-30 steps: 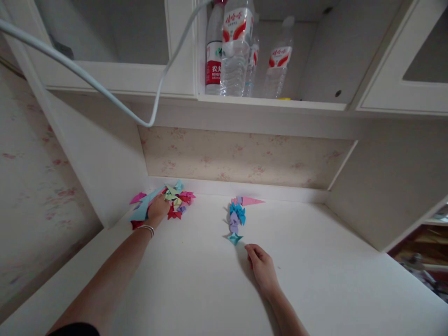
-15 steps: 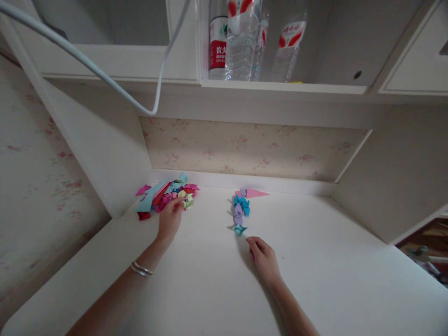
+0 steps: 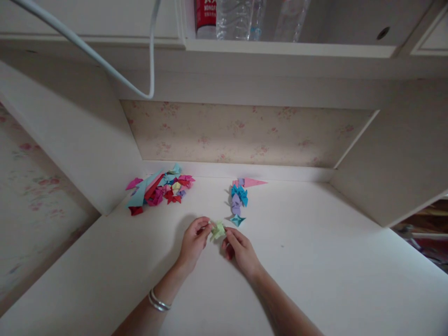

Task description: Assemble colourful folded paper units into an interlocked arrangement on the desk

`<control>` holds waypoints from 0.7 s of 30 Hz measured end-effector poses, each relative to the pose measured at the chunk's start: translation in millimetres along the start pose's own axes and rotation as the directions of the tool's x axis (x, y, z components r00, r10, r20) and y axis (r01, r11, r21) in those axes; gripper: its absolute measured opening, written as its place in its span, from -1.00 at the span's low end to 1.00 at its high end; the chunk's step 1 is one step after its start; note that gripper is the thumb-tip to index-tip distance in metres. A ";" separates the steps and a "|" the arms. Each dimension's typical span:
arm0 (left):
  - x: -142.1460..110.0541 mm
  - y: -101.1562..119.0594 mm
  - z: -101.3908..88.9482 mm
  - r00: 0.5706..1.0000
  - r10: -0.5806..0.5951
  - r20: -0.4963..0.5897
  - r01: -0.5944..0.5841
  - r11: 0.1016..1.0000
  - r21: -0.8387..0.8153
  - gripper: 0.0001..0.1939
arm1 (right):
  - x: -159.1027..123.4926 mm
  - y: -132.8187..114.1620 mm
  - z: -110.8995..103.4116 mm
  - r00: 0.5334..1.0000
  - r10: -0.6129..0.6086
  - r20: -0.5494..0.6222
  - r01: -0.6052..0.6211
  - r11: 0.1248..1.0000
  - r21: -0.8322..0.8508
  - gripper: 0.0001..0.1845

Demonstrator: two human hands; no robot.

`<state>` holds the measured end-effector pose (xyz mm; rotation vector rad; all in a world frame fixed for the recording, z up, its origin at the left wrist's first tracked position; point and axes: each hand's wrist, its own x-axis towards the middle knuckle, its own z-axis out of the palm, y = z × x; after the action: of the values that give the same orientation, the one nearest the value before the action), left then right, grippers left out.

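Note:
A small pale green folded-paper piece (image 3: 218,230) is held between my two hands, just above or on the white desk. My left hand (image 3: 194,240) pinches its left side with thumb and fingertips. From the right, my right hand (image 3: 241,249) grips its other edge, fingers closed. Right behind the right hand lies a teal folded-paper piece (image 3: 237,220). Beyond it, in a column, are a lilac folded-paper piece (image 3: 236,204), a blue one (image 3: 240,194) and a pink paper cone (image 3: 255,182). At the left sits a pile of colourful folded papers (image 3: 154,196).
The white desk (image 3: 315,280) has side panels left and right and a floral back wall (image 3: 210,135). Overhead, a shelf (image 3: 287,47) holds plastic bottles (image 3: 234,21). A white cable (image 3: 105,65) hangs in front at upper left.
My left hand has come away from the pile with the pale green folded paper, moving right and nearer. My right hand has moved slightly left to meet it. The view has tilted down.

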<state>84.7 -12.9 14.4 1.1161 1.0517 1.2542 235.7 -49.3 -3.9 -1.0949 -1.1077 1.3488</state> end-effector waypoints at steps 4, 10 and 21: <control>-5.3 0.5 2.1 0.996 -0.046 0.075 0.050 0.997 -0.063 -0.57 | -1.4 -1.2 -2.1 0.999 0.025 0.023 -0.026 0.999 0.041 -0.52; -9.6 3.7 0.3 0.955 -0.203 0.215 0.265 0.911 -0.317 -0.56 | 2.4 -9.1 -6.2 0.990 0.140 -0.027 -0.123 0.933 0.338 -0.47; -14.0 15.9 -5.4 0.854 -0.183 0.486 0.387 0.849 -0.360 -0.79 | -8.4 -18.8 -7.8 0.883 0.292 0.366 -0.451 0.744 0.494 -0.42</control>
<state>76.2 -26.7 29.1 0.7847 0.5231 0.8758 246.8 -56.4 13.7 -0.7117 -0.5892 2.0392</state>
